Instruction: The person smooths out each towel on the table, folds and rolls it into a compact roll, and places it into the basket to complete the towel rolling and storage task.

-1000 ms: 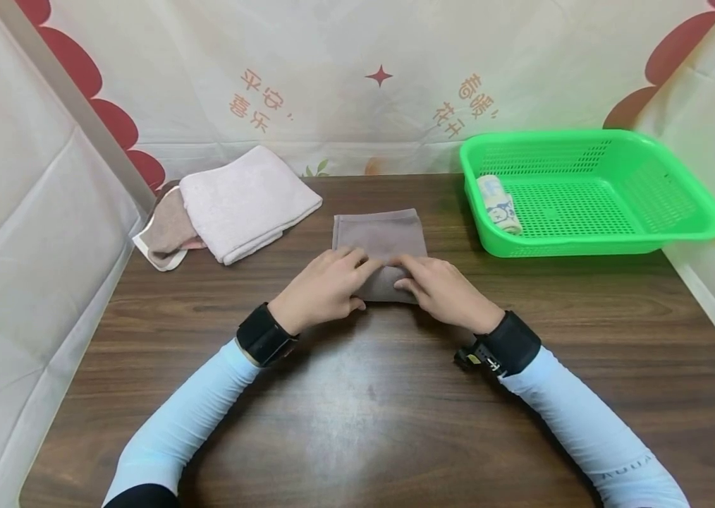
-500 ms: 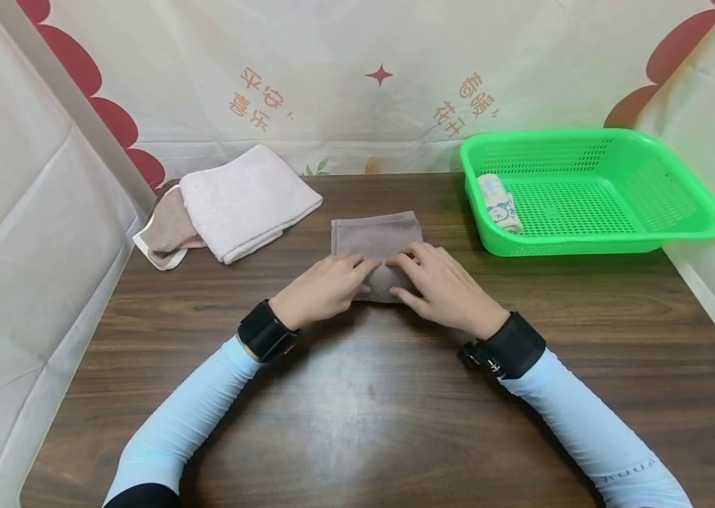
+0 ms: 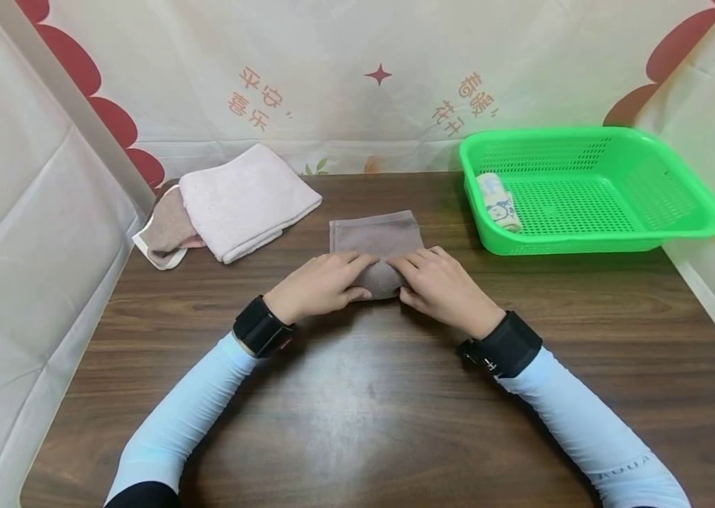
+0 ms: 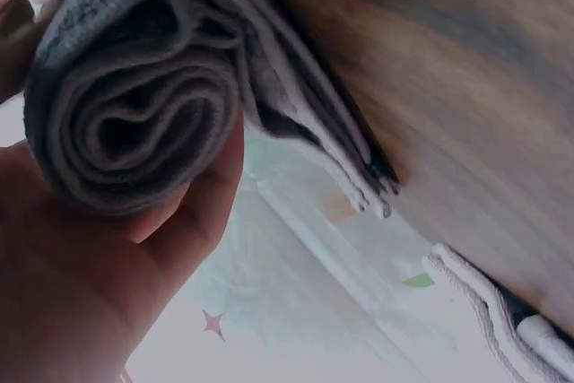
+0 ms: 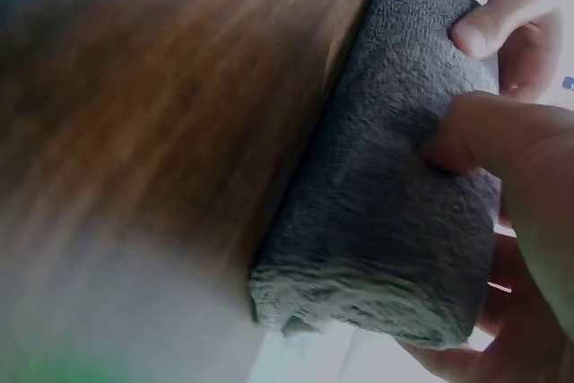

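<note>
One grey cloth (image 3: 375, 234), part-rolled, on the surface (image 3: 345, 409) between my left hand (image 3: 318, 286) and right hand (image 3: 443, 288). Both hands, slightly apart, clamped around its roll (image 5: 377, 186), one near each end. Progress, as I judge it: near portion wound in a spiral; flat panel (image 3: 375, 224) beyond my hands left to roll. Long axis: crosswise, hand to hand; flat panel points away from me. Beyond my right hand: green basket (image 3: 592, 247), holding one patterned roll (image 3: 500, 203).
</note>
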Motion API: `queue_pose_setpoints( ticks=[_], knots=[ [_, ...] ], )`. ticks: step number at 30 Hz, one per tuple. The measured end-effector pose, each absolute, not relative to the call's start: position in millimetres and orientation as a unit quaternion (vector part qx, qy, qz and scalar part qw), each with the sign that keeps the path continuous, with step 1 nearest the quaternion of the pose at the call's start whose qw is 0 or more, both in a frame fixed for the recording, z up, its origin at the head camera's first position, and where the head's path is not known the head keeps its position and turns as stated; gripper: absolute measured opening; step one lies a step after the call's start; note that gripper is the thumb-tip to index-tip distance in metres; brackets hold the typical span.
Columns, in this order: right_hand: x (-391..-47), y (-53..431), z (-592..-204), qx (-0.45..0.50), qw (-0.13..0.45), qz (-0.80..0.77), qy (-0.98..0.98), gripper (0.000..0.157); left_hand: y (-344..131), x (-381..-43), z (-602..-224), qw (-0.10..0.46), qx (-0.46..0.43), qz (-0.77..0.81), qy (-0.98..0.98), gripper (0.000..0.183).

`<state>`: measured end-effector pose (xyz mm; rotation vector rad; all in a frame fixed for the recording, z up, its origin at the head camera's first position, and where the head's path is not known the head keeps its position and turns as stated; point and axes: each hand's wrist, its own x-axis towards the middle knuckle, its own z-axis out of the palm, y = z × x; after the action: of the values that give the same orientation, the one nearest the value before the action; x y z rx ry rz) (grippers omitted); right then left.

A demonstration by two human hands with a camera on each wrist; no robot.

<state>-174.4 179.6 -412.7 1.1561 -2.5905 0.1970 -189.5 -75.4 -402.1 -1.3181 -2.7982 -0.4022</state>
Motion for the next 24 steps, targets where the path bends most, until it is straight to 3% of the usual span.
queue_pose_setpoints(
  ticks=[9, 14, 17, 24],
  knots=[
    [-179, 180, -418, 0.355, 0.058, 0.159, -0.920, 0.040, -72, -182, -397, 0.076, -0.440, -0.059, -0.893, 0.082],
    [-179, 180, -415, 0.337, 0.030, 0.173, -0.925, 0.041, -70, -180, -398, 0.091, -0.453, -0.047, -0.886, 0.078],
    [-177, 180, -413, 0.338, 0.042, 0.175, -0.924, 0.043, -70, -181, -401, 0.090, -0.457, -0.051, -0.883, 0.070],
    [-170, 178, -401, 0.400, 0.135, 0.119, -0.899, 0.050, -71, -185, -405, 0.037, -0.437, -0.059, -0.897, 0.050]
  ],
)
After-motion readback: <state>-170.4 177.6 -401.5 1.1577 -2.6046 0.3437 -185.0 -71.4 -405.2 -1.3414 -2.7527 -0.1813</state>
